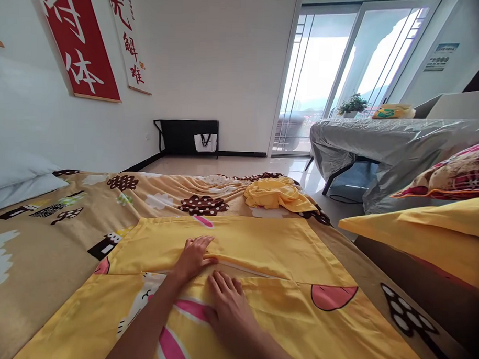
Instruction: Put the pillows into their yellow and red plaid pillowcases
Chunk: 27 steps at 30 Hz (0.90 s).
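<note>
A yellow pillowcase (260, 253) with pink and white cartoon prints lies flat on a bed covered by a brown patterned sheet (44, 246). My left hand (193, 257) rests on the pillowcase with its fingers stretched out. Its thumb lies along the edge of a fold or opening that runs across the cloth. My right hand (228, 305) lies flat just below that edge, fingers spread and palm down on the fabric. Neither hand holds anything that I can see.
A crumpled yellow cloth (276, 194) sits at the bed's far edge. White pillows (19, 185) lie at the left; a yellow pillow (430, 233) and a floral one (455, 174) at the right. Beyond stand a plastic-covered table (394, 135) and a black rack (188, 136).
</note>
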Available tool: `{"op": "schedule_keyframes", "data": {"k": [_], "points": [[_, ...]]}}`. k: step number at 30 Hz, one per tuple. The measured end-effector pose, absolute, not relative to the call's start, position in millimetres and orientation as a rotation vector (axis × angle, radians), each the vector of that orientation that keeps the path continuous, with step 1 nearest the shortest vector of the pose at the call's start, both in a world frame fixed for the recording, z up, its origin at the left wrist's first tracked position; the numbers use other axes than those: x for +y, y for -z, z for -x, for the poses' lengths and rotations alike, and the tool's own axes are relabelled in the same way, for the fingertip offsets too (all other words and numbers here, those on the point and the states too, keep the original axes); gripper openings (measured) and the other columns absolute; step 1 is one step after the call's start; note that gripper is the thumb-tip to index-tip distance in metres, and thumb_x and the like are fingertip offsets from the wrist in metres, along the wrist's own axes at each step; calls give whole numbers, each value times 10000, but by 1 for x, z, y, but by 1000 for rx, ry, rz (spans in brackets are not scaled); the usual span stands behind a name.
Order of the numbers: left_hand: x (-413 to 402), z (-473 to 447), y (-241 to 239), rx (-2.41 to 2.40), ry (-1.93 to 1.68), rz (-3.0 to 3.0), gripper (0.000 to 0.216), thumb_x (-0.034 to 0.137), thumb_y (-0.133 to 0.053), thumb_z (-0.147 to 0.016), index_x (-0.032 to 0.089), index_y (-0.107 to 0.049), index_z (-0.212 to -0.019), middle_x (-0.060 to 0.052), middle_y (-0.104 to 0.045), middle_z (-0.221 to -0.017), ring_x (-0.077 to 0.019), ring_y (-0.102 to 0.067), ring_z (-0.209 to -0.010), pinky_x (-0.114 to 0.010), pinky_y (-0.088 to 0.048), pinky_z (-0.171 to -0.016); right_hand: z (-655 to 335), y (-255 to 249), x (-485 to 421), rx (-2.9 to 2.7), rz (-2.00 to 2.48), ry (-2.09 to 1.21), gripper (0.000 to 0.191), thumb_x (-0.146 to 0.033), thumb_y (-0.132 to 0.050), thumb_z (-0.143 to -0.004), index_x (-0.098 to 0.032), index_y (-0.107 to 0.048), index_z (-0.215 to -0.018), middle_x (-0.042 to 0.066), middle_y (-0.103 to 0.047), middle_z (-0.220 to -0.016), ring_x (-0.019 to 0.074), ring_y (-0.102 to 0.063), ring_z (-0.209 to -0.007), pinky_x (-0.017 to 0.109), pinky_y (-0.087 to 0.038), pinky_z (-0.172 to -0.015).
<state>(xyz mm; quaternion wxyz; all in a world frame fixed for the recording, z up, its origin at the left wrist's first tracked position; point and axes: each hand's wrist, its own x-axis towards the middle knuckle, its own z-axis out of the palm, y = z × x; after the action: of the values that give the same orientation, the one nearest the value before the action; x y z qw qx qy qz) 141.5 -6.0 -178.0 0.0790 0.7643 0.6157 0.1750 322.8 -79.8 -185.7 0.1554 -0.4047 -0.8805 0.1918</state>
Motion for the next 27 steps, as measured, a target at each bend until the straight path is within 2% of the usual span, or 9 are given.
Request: {"op": "schedule_keyframes", "data": {"k": [4,8,11,21,27], "points": [[-6,-143,178,1879,-511,-2284,585,510,-556,-864,200,-487,-1356,-110,-523,-1416,-242,-453,-1311,-411,-308,-1057,-322,176,-80,-2524,1153,-524,358,-281,-552,-851,-206,-561,-1201,87,-585,-1217,258,-471,-1151,423,-312,-1035],[-6,-144,176,1895,-469,-2290,540,507,-503,-890,209,-503,-1342,-115,-520,-1418,-240,-440,-1321,-416,-299,-1059,-319,170,-82,-2532,1164,-536,245,-210,-517,-844,-205,-603,-1074,64,-610,-1064,221,-500,-1042,361,-342,-968],[-7,-145,174,1933,-449,-2284,502,487,-523,-885,222,-529,-1312,-109,-536,-1403,-242,-449,-1313,-421,-299,-1057,-317,170,-84,-2594,1112,-551,154,-241,-523,-861,-198,-637,-957,57,-623,-1014,210,-522,-1003,330,-350,-925],[-8,-151,169,2149,-406,-2272,354,346,-522,-902,220,-573,-1228,-116,-576,-1343,-267,-494,-1240,-462,-291,-1046,-316,169,-90,-2733,939,-628,129,-241,-584,-815,-169,-659,-739,40,-655,-816,157,-576,-791,251,-377,-761],[-10,-154,158,2115,-357,-2305,329,186,-510,-859,210,-591,-1178,-116,-559,-1341,-274,-475,-1240,-462,-315,-1035,-314,173,-87,-2772,881,-603,126,-251,-603,-805,-167,-663,-735,33,-653,-771,150,-575,-744,238,-381,-727]]}}
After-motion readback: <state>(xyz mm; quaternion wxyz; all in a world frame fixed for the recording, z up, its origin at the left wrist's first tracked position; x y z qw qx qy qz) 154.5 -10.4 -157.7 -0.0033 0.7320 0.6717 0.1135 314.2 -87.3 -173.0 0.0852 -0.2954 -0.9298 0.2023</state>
